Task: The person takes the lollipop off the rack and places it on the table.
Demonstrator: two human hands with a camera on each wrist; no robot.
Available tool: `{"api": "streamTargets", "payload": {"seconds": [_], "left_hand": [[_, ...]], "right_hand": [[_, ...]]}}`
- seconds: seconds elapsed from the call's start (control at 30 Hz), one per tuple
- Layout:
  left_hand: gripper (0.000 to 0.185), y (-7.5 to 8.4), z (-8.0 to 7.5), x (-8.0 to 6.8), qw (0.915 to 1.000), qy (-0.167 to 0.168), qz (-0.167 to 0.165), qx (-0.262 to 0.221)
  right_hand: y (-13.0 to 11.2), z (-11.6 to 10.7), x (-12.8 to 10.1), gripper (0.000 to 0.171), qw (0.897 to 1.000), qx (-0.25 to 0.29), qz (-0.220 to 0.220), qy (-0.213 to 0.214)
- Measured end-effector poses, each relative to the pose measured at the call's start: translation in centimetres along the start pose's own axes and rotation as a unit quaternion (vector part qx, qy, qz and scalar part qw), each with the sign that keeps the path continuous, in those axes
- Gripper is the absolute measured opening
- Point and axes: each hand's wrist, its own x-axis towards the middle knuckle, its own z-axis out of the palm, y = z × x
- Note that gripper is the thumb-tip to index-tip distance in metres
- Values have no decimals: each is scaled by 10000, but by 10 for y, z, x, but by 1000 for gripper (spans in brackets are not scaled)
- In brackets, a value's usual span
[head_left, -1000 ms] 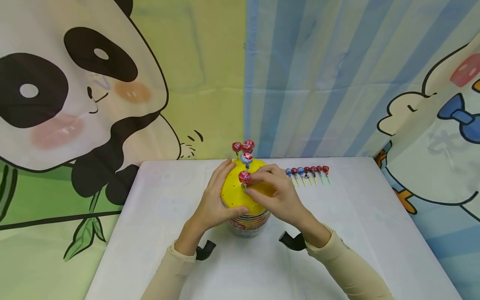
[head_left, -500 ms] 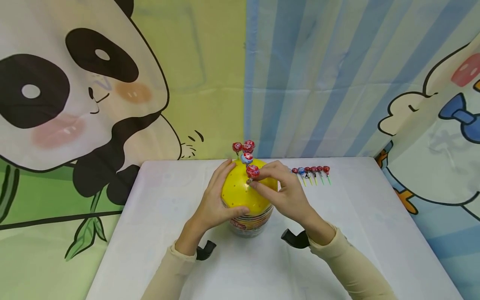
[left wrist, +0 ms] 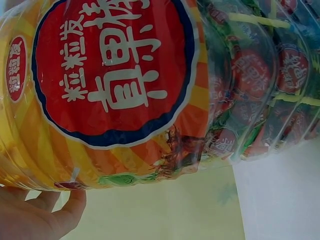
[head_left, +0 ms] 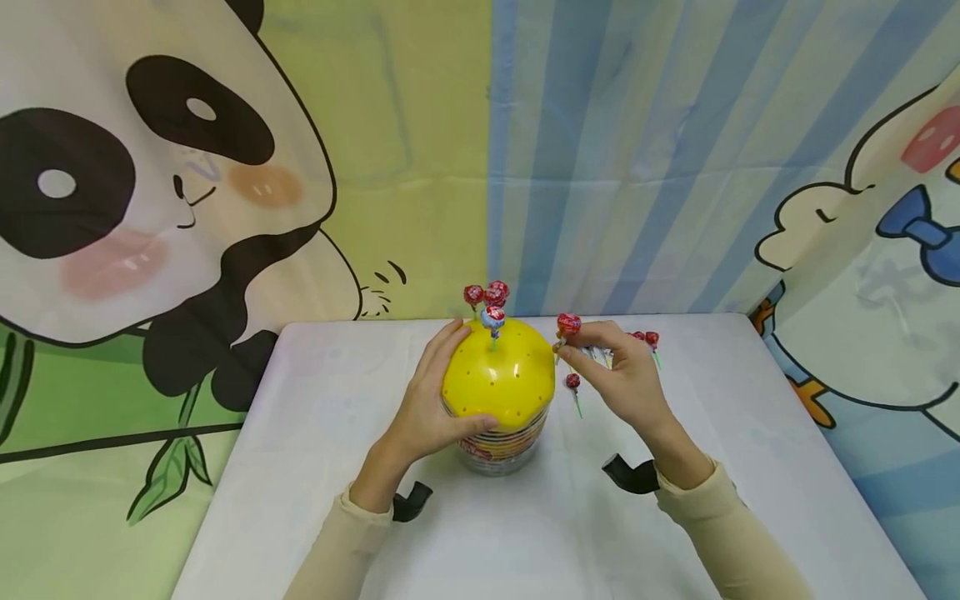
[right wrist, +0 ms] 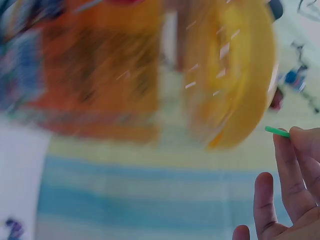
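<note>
A clear jar (head_left: 498, 446) full of wrapped lollipops, with a red label (left wrist: 115, 70), stands mid-table under a yellow domed lid (head_left: 498, 375) dotted with holes. Three lollipops (head_left: 492, 316) stand in the lid's top. My left hand (head_left: 431, 404) grips the lid's left side, thumb across the front. Just right of the lid, my right hand (head_left: 561, 348) pinches a red lollipop (head_left: 568, 323) by its green stick (right wrist: 277, 131), clear of the lid. Another red lollipop (head_left: 573, 382) lies on the table below it.
A row of lollipops (head_left: 647, 337) lies on the white table (head_left: 315, 433) behind my right hand, partly hidden by it. Cartoon panda and striped curtains close off the back and sides. Black wrist mounts (head_left: 411, 500) sit under both sleeves.
My right hand has lifted the red lollipop off the front of the lid and carried it right, off the dome. The left hand has stayed on the lid.
</note>
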Motion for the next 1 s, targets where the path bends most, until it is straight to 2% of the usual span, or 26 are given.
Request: {"api": "streamTargets", "payload": {"seconds": [0.23,0.4,0.5,0.6,0.77,1.0], "left_hand": [[104,0,0,-1,10000,-38,-59,-17],[105,-2,0,-1,9999,-61,-126,-94],[105,-2,0,0,9999,-52,-91,-128],[105,-1,0,0,9999,-47,-92,-127],[105,-2,0,-1,9999,-59,-77,-130],[105,0,-1,0,9999,-42,-46,-123]], "right_hand": [[38,-19,-16,17,9917,-382,1205,233],[79,-28,-30,19,9841,-509,1680,255],[103,-32,-40,25,9746,-725,2114,149],[125,-33,-49,29,9607,-913,2621,-59],[152,-32,-59,25,9377,-1079,3297,-192],[173,-27,-66,19,9192,-1710,3517,-460]]}}
